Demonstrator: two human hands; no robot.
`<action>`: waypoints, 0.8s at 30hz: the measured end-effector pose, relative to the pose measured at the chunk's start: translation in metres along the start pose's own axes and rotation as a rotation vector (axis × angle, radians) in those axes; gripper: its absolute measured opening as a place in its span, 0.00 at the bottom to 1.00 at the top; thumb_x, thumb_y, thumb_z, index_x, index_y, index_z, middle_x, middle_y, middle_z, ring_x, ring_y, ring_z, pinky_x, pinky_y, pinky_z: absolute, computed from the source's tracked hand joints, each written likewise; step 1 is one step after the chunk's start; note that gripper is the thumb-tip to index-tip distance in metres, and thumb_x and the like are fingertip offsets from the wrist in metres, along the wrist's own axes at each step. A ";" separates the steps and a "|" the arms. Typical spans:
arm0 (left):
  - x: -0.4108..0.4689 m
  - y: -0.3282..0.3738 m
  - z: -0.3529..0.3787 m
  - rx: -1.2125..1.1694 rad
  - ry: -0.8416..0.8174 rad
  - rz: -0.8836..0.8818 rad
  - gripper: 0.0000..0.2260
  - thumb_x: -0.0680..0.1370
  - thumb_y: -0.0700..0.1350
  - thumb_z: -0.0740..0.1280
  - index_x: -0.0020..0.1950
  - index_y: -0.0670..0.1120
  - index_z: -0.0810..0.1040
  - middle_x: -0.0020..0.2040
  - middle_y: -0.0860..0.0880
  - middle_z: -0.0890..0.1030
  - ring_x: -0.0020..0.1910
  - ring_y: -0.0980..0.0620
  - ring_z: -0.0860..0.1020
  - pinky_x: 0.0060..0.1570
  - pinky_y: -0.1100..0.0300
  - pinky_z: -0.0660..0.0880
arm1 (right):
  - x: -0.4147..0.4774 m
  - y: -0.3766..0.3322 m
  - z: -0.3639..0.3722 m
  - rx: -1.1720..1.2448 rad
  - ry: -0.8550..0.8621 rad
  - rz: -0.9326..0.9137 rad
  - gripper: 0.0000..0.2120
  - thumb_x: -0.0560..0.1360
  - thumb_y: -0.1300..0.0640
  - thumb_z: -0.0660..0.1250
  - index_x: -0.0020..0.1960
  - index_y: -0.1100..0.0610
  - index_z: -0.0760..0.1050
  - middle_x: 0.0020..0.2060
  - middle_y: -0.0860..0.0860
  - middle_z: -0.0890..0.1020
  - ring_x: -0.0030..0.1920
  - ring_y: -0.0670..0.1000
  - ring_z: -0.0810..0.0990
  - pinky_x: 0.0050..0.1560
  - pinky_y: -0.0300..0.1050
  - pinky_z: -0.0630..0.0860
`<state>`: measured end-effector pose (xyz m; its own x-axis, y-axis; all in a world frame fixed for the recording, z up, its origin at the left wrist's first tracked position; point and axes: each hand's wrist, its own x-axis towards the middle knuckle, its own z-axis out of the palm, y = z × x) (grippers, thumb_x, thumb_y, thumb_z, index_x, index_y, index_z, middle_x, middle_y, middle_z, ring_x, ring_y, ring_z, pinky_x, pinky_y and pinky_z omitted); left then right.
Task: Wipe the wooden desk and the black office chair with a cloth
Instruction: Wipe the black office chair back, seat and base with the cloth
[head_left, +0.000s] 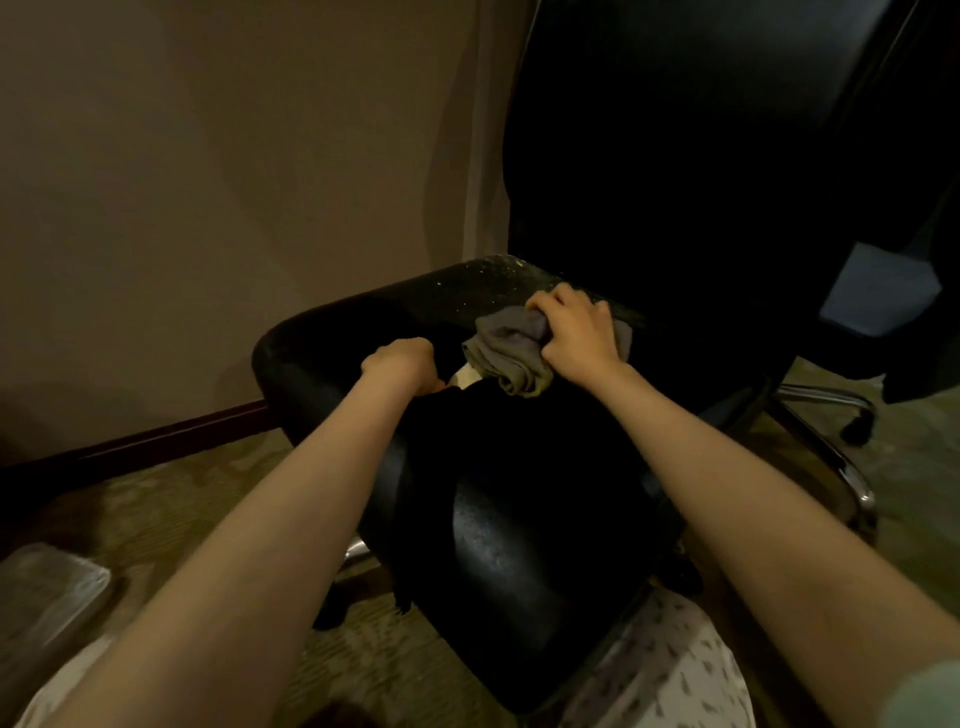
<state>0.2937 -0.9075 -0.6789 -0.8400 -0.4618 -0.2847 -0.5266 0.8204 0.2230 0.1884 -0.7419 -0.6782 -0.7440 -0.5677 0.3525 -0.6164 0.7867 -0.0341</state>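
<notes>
- The fingers (545, 306) of the right hand (576, 332) are curled shut around a bunched grey-green cloth (506, 353), pressing it onto the rear of the chair seat.
- The fingers of the left hand (402, 364) are hidden behind the back of the hand; the hand looks closed in a fist at the seat's left side, but what it grips, if anything, cannot be told. A small pale patch (464, 375) shows just beside it.
- The cloth sits between the two hands, touching the right one and lying close to the left. Part of it hangs in loose folds toward the viewer.
- The black office chair (519, 545) fills the middle and right of the view. Its seat is glossy and dark, with pale specks scattered over the back edge near the cloth.
- The tall backrest (701, 156) rises behind the right hand, almost fully in shadow.
- Both forearms are bare and reach forward from the bottom corners of the view.
- A chrome base leg (826, 452) and a dark caster (860, 426) show at the right, on a patterned greenish carpet (171, 499).
- A plain beige wall (208, 182) stands behind, with a dark skirting board (156, 441) along its foot.
- Pale patterned fabric (660, 665) on the person's legs shows at the bottom edge.
</notes>
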 end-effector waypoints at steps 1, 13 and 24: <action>-0.001 0.000 0.000 -0.001 0.008 0.004 0.16 0.75 0.51 0.67 0.59 0.45 0.74 0.57 0.44 0.75 0.57 0.43 0.74 0.61 0.45 0.72 | 0.003 0.001 -0.005 0.062 0.041 0.019 0.22 0.71 0.63 0.65 0.63 0.49 0.69 0.61 0.52 0.70 0.63 0.55 0.69 0.60 0.51 0.64; -0.004 -0.001 -0.004 -0.073 -0.005 0.027 0.14 0.77 0.45 0.65 0.61 0.42 0.73 0.57 0.44 0.74 0.57 0.44 0.74 0.58 0.52 0.72 | -0.072 -0.028 -0.086 0.603 -0.586 -0.349 0.21 0.65 0.71 0.68 0.52 0.50 0.75 0.48 0.48 0.79 0.50 0.47 0.78 0.51 0.42 0.76; 0.002 0.006 -0.011 0.128 -0.109 0.077 0.16 0.78 0.46 0.65 0.64 0.42 0.72 0.62 0.42 0.73 0.60 0.42 0.73 0.64 0.48 0.70 | -0.086 0.067 -0.037 0.075 -0.034 0.251 0.23 0.72 0.57 0.66 0.66 0.54 0.67 0.57 0.59 0.71 0.57 0.63 0.73 0.49 0.51 0.72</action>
<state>0.2873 -0.9069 -0.6677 -0.8547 -0.3622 -0.3718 -0.4342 0.8915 0.1296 0.2209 -0.6315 -0.6768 -0.8835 -0.3657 0.2929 -0.4278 0.8845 -0.1861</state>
